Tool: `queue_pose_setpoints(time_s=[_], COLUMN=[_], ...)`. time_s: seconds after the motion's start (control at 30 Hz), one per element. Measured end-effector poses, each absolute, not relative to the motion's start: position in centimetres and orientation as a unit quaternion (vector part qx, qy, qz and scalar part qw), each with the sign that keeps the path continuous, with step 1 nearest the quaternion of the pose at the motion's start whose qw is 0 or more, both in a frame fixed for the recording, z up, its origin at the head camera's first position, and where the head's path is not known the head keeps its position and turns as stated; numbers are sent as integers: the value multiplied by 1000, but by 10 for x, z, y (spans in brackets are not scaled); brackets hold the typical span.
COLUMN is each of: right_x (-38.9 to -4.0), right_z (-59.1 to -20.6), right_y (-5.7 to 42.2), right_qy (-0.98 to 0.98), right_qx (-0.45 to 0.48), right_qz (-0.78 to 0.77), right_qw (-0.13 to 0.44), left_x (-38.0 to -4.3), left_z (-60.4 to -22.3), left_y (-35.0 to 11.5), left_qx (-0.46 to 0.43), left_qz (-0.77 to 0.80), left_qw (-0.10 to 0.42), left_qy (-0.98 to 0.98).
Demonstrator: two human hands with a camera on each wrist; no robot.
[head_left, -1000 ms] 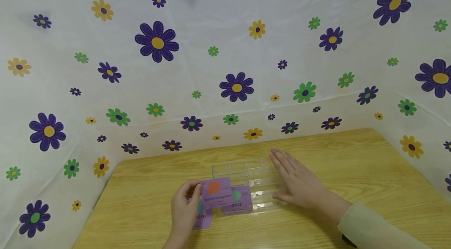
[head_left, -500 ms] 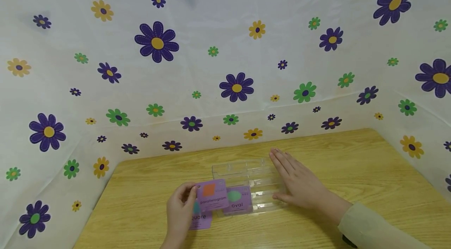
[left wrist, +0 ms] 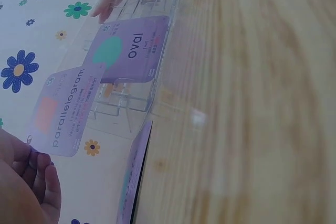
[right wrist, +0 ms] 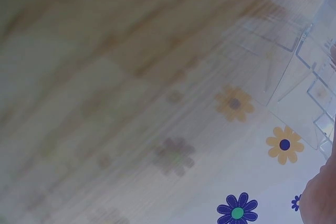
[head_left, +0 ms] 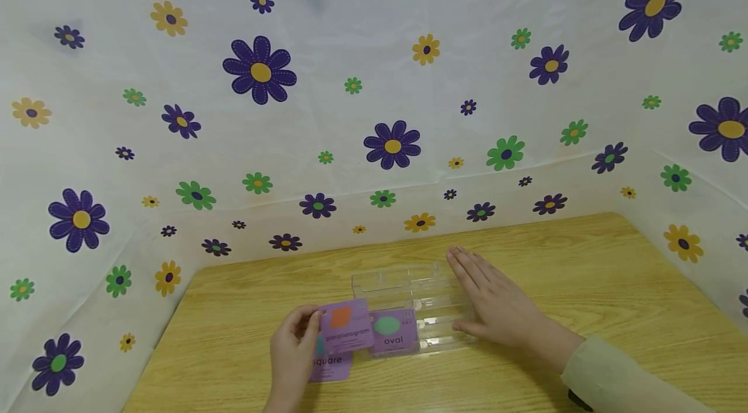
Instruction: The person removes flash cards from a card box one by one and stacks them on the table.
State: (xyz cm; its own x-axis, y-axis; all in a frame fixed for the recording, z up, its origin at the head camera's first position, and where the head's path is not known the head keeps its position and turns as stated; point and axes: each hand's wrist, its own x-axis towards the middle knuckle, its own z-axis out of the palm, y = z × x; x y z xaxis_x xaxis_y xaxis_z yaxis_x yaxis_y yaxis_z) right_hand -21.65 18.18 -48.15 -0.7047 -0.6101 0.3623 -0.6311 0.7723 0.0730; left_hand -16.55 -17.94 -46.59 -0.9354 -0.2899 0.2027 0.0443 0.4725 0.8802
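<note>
The left hand [head_left: 292,341] pinches the thin parallelogram card [head_left: 347,327] by its left edge, overlapping the square card [head_left: 332,367]; the straight-fingered right hand [head_left: 502,302] rests against the right edge of the transparent plastic rack [head_left: 435,310], which holds the oval card [head_left: 394,335]. Wood-grained tabletop [head_left: 602,286] stretches rightward to flowered cloth [head_left: 327,49].

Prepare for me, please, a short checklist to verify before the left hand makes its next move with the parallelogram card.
1. Parallelogram card pinched by left hand: ok, at its edge.
2. Its printed word readable from the head view: ok.
3. Right hand at the clear tiered card holder: ok, along its right side.
4. Oval card in the holder: ok, left column.
5. Square card in the holder: not ok, it is outside, to the left.
6. Parallelogram card free of the oval card: cannot tell.
</note>
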Motion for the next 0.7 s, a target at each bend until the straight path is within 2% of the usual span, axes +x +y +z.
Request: queue_pose_setpoints(time_s=[0.33,0.7], right_x=[-217,-216], right_z=[-482,-481], right_y=[182,182], right_qy=[-919,-926], right_qx=[339,332], right_qz=[27,28], right_qw=[198,178], left_x=[-164,-163], left_z=[-465,-469], left_y=[-185,-193], left_qx=[89,91], left_qz=[-501,-495], left_qw=[168,184], left_qy=[-844,-844])
